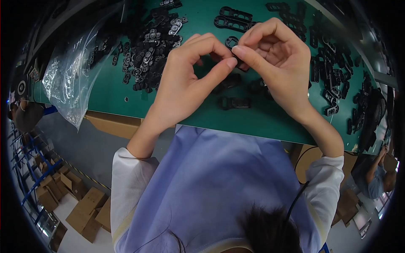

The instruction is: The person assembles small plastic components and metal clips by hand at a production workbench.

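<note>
Over the green table, my left hand [185, 74] and my right hand [282, 63] meet, thumbs and forefingers pinched together. Between them is a small black part with a ring-shaped end [231, 41], mostly covered by the fingers. Below the hands lies a short black part with a ring end [234, 103]. More dark parts [230, 81] rest just under the fingertips, partly hidden and blurred. Longer black parts with round ends [234, 19] lie side by side beyond the hands.
A big pile of small black and silver parts [147, 57] covers the table's left. Clear plastic bag [69, 80] hangs over the left edge. Black parts [331, 69] are scattered at right. Cardboard boxes [86, 213] stand on the floor; another person [375, 179] is at far right.
</note>
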Motion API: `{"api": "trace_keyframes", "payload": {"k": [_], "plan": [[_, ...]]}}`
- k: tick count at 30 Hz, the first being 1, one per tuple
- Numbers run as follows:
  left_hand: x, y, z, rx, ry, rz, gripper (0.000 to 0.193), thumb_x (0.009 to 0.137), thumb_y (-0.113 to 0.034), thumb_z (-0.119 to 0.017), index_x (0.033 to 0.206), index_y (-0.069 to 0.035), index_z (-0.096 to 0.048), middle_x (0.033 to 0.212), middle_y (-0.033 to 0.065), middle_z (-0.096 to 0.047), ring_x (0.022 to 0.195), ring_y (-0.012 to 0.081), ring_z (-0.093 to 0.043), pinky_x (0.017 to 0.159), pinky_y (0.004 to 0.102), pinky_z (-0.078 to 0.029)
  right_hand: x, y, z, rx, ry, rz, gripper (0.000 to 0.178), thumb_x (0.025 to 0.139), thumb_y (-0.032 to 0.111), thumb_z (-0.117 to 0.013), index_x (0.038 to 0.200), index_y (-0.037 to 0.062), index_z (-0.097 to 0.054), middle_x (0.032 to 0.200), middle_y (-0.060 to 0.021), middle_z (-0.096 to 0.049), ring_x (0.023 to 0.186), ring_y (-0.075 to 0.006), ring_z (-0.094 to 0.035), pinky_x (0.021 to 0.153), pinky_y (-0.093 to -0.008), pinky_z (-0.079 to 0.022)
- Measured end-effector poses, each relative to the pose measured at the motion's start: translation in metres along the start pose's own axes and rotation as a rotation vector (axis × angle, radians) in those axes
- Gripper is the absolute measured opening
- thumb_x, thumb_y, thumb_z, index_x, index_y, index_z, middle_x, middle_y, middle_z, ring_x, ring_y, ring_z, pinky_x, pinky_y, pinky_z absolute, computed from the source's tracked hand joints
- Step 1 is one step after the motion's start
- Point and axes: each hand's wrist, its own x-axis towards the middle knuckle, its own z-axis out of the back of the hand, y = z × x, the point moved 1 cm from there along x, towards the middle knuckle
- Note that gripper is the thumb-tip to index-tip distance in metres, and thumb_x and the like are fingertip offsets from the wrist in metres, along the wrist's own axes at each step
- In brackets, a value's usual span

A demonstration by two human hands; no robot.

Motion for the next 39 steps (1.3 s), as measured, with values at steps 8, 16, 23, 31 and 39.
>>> {"api": "trace_keyframes", "payload": {"k": [8,16,23,31,39], "plan": [[-0.024,0.006,0.01,-0.252,0.118,0.142,0.008,0.079,-0.01,-0.069,0.084,-0.004,-0.066,0.079,0.0045,-0.058,0.074,0.0167,-0.051,0.062,0.0261,-0.037,-0.001,0.014,0.013,-0.52,0.353,0.405,0.015,0.069,-0.008,-0.073,0.083,-0.0048,-0.067,0.084,-0.0128,-0.066,0.073,-0.0205,-0.064,0.064,-0.0257,-0.051],[-0.047,0.017,0.003,0.639,0.112,-0.384,0.028,0.067,-0.01,-0.071,0.096,-0.008,-0.069,0.097,0.0031,-0.058,0.077,0.0178,-0.053,0.061,0.0283,-0.038,-0.01,0.002,0.032,-0.652,0.26,0.313,0.016,0.069,-0.005,-0.076,0.083,-0.0035,-0.068,0.079,-0.0108,-0.066,0.072,-0.0197,-0.065,0.063,-0.0259,-0.051],[-0.047,0.021,0.001,0.778,0.145,-0.474,0.032,0.067,-0.008,-0.07,0.098,-0.006,-0.068,0.096,0.0027,-0.058,0.079,0.0161,-0.052,0.06,0.0286,-0.037,-0.011,-0.002,0.031,-0.653,0.259,0.298,0.016,0.069,-0.004,-0.076,0.083,-0.0037,-0.068,0.078,-0.0108,-0.066,0.071,-0.0191,-0.064,0.062,-0.0251,-0.05],[-0.037,0.014,0.0,0.766,0.204,-0.449,0.033,0.066,-0.011,-0.07,0.099,-0.006,-0.067,0.096,0.0026,-0.056,0.079,0.0162,-0.052,0.061,0.0285,-0.037,-0.007,-0.003,0.033,-0.682,0.235,0.331,0.015,0.07,-0.005,-0.075,0.083,-0.004,-0.068,0.079,-0.0114,-0.066,0.071,-0.0188,-0.064,0.064,-0.0249,-0.05],[-0.01,0.013,0.01,0.543,0.111,-0.431,0.034,0.067,-0.007,-0.072,0.1,-0.005,-0.067,0.099,0.0056,-0.059,0.082,0.0217,-0.055,0.066,0.0333,-0.044,-0.013,0.003,0.036,-0.66,0.124,0.268,0.015,0.07,-0.006,-0.075,0.083,-0.0048,-0.068,0.081,-0.0121,-0.068,0.073,-0.019,-0.065,0.066,-0.0259,-0.051]]}}
